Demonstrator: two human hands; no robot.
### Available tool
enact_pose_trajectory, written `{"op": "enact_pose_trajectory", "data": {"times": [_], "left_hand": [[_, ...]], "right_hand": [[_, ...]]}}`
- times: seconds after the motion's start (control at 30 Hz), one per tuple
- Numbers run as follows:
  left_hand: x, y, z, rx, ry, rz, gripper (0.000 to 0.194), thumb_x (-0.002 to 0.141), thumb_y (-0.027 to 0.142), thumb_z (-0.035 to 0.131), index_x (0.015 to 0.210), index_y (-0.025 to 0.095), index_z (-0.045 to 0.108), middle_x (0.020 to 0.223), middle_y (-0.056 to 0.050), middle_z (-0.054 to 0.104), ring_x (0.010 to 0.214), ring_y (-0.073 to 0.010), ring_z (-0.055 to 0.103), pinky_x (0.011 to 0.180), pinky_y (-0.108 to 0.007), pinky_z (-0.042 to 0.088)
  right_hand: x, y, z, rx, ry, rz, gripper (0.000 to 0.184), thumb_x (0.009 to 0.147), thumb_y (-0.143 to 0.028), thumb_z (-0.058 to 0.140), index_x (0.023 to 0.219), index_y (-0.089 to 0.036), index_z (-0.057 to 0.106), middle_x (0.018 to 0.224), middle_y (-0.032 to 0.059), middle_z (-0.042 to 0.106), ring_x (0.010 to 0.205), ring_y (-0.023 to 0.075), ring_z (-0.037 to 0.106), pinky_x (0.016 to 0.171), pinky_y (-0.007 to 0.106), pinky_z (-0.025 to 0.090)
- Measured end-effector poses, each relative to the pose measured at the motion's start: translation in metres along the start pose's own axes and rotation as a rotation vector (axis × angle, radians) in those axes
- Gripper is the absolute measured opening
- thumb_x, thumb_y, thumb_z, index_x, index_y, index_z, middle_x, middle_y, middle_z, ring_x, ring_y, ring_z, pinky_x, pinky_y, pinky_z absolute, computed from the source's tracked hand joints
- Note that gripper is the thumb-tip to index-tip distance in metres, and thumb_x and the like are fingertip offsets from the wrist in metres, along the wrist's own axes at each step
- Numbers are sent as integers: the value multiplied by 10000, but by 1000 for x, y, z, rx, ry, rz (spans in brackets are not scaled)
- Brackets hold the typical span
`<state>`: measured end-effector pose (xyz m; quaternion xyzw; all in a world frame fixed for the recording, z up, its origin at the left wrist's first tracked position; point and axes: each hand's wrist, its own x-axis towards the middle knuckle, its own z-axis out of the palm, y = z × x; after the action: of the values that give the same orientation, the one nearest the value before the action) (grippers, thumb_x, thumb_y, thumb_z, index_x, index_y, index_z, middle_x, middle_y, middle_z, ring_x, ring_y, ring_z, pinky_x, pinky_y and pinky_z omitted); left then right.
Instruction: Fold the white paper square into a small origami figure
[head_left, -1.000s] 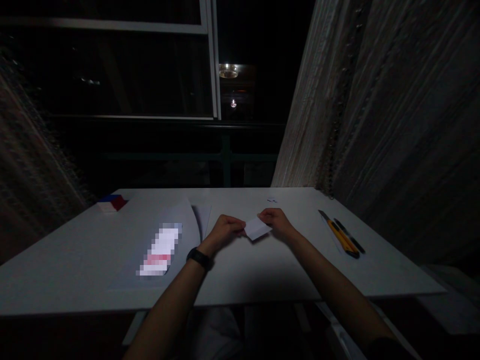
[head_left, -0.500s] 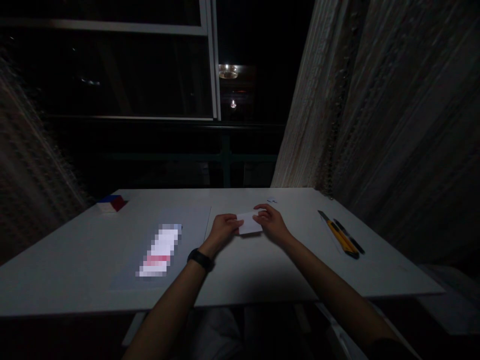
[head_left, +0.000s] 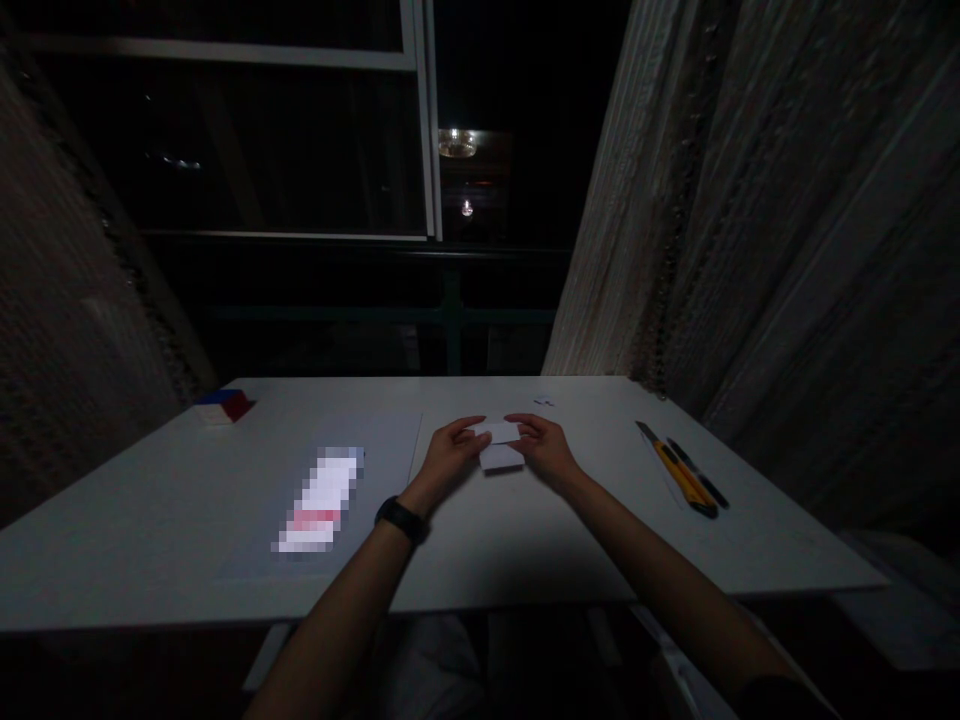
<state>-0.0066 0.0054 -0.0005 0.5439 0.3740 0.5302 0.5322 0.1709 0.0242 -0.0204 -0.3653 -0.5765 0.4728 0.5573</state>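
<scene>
Between my two hands is a small piece of white paper [head_left: 501, 458], just over the middle of the table. A crease or edge runs across it, with one part above and one below. My left hand [head_left: 454, 447] pinches its left side between thumb and fingers. On the right side, my right hand [head_left: 546, 447] grips it the same way, fingers curled over the far edge. A dark band sits on my left wrist.
On the white table [head_left: 600, 540], a lit phone [head_left: 319, 500] with a blurred screen lies on a pale sheet [head_left: 397, 450]. A colored cube [head_left: 223, 406] sits far left. A yellow utility knife [head_left: 679, 470] and a dark pen [head_left: 697, 472] lie right. Small scraps [head_left: 544, 401] lie behind my hands.
The paper was one flat panel; now a crease or edge divides it into upper and lower parts. The fingers of my left hand have moved up to the far edge.
</scene>
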Motion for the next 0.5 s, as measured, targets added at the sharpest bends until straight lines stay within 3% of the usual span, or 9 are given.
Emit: {"op": "enact_pose_trajectory", "data": {"times": [0.17,0.3,0.4,0.5], "left_hand": [[-2,-1,1,44,-29,14,555,572,301,757,1073,114,611,714,-40,625,637,-121,577,592,-231,425],[-2,-3,2,66,-33,7,516,533,258,776,1009,110,642,754,-57,651,653,-136,583,610,-244,437],[1,-4,1,115,37,14,342,602,348,722,823,89,683,695,-59,650,612,-139,566,569,-239,421],[3,-5,-2,164,149,51,341,637,433,672,658,93,667,589,-31,614,542,-125,525,503,-221,380]], "right_hand": [[-1,-2,7,-31,90,31,276,544,-227,685,810,-167,647,650,19,660,603,173,611,555,275,462],[-3,-2,11,-57,83,11,249,604,-317,679,785,-153,632,554,-2,611,508,134,557,497,248,422],[-5,-3,13,-40,87,-3,345,605,-346,694,880,-170,583,566,-20,606,524,136,571,513,249,438],[-7,-3,14,6,70,38,449,599,-375,704,963,-204,503,650,-22,627,570,150,603,510,255,460]]}}
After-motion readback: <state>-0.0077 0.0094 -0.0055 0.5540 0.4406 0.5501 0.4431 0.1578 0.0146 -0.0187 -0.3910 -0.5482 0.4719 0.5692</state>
